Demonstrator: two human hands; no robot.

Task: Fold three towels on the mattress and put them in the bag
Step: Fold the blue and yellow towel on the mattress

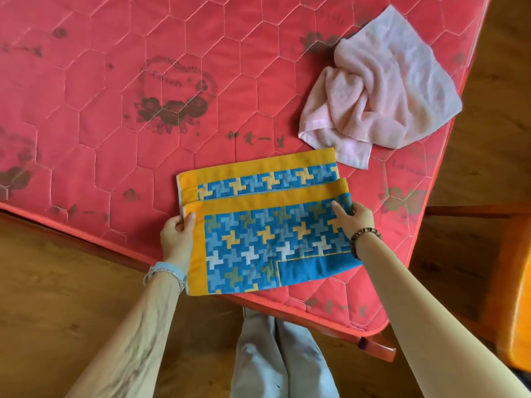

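Note:
A blue and yellow patterned towel lies folded over on the near corner of the red mattress, its upper layer stopping short of the far edge. My left hand pinches the folded layer's left corner. At the right corner my right hand grips the same layer with fingers on top. A crumpled pink towel lies further back to the right, touching the patterned towel's far corner. No bag or third towel is in view.
The mattress edge runs diagonally just in front of my legs. Wooden floor surrounds it. An orange object and a wooden piece stand at the right edge.

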